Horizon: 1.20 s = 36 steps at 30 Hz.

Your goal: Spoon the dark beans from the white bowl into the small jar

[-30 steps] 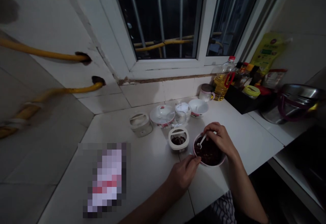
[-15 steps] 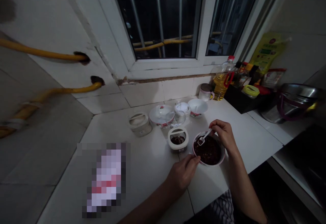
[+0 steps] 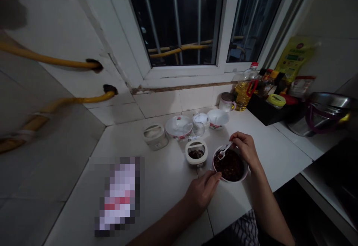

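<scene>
Head view, looking down at a white tiled counter (image 3: 165, 175) beneath a barred window (image 3: 179, 22). The right hand (image 3: 245, 149) is closed in a pinch on the handle of a small white plastic spoon (image 3: 224, 150), whose bowl sits at the near-window edge of the food. The spoon stands in a white bowl with a pink rim (image 3: 213, 162), which is filled with a dark reddish-brown paste (image 3: 229, 165). The left hand (image 3: 201, 194) is loosely curled at the bowl's near-left side, its fingertips (image 3: 218, 176) at the rim; whether they grip it is hard to tell.

Just left of the bowl is a small square container with a white rim (image 3: 196, 154), holding something dark. Farther along stand a plastic-lidded jar (image 3: 155, 137), a shallow floral dish (image 3: 178, 125), a clear glass (image 3: 198, 129) and a small floral bowl (image 3: 218, 118). Near the window corner are a bottle of cooking oil (image 3: 242, 93) and a black tray (image 3: 265, 114) of condiments. A steel pot (image 3: 321, 113) sits at right, and a pixelated item (image 3: 119, 197) lies on the counter's left.
</scene>
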Available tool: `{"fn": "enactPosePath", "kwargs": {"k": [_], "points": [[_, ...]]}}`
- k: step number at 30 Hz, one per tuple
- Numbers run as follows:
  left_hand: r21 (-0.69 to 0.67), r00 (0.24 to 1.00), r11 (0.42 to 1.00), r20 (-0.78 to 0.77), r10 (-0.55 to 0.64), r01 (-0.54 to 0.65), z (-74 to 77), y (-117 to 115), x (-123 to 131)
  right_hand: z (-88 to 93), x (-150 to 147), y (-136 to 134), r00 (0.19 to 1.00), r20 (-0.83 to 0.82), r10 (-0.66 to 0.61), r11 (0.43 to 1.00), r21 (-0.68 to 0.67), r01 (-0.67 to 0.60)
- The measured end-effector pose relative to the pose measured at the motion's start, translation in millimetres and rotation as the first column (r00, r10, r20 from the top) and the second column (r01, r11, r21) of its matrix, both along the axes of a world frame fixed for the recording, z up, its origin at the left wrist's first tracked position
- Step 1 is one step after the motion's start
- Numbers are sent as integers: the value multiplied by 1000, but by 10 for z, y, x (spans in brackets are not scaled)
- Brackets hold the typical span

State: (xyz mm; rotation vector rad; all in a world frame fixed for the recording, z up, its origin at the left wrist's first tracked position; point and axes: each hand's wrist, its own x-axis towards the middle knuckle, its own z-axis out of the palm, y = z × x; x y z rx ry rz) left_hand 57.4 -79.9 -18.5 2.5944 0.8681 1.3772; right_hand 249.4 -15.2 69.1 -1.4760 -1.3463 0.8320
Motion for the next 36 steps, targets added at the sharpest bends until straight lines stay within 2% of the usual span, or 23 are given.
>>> {"fn": "enactPosePath", "kwargs": {"k": [4, 8, 14, 25, 36], "points": [[-33, 999, 999, -6, -32, 32, 7, -24, -10, -15, 19, 7, 1000, -1, 18, 1000, 6, -18], [-164, 999, 985, -10, -53, 51, 32, -56, -39, -26, 26, 14, 1000, -6, 18, 1000, 6, -18], [-343, 988, 927, 70, -135, 151, 75, -76, -86, -34, 28, 17, 1000, 5, 25, 1000, 6, -25], [-456, 967, 854, 157, -201, 252, 60, -74, -127, -1, 1, 7, 998, -67, -4, 1000, -16, 3], [-450, 956, 844, 165, -242, 291, 85, -68, -147, 1, 13, -5, 996, -81, -39, 999, 3, 39]]}}
